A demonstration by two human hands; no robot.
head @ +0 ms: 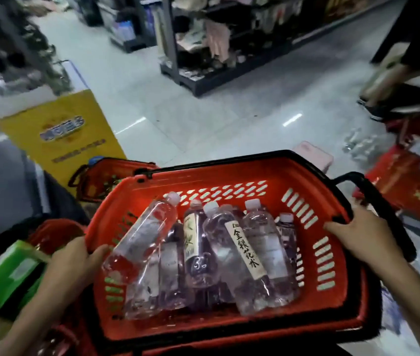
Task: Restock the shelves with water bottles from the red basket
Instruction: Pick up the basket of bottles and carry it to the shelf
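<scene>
**Red basket (229, 173) in both hands, water bottles (242, 253) untouched**

Inside it the water bottles lie lengthwise, caps pointing away, between the hands. The left hand (75, 255), nearer them, and the right hand (358, 235) each have their grip curled over a rim.

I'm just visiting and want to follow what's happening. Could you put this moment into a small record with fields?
Place: shop aisle, shelving rack ahead
Held: red basket
Left hand: grips its left rim
Right hand: grips its right rim by the black handle
Contents: water bottles lying down, white caps
Nearby: second red basket, yellow display stand
</scene>
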